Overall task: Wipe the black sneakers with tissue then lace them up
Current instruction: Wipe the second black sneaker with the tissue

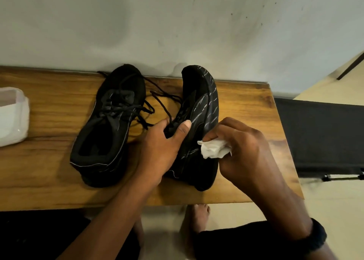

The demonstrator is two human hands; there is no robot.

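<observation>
From the head camera, two black sneakers sit on a wooden table [49, 171] that stands against a pale wall. The left sneaker [110, 125] rests upright on its sole, toe toward the wall, with its laces [126, 106] loose and trailing to the right. The right sneaker [199, 106] is tipped onto its side, so its streaked sole edge faces right.

The left hand [157, 147] grips the right sneaker at its opening, thumb pressed on the side and fingers curled in near the eyelets. The right hand [244, 151] pinches a crumpled white tissue [213, 150] and holds it against the side of the right sneaker, just below the sole edge.

A white plastic pack [11, 115] lies at the table's left edge. A bare foot [199, 216] shows on the floor below the table's near edge.
</observation>
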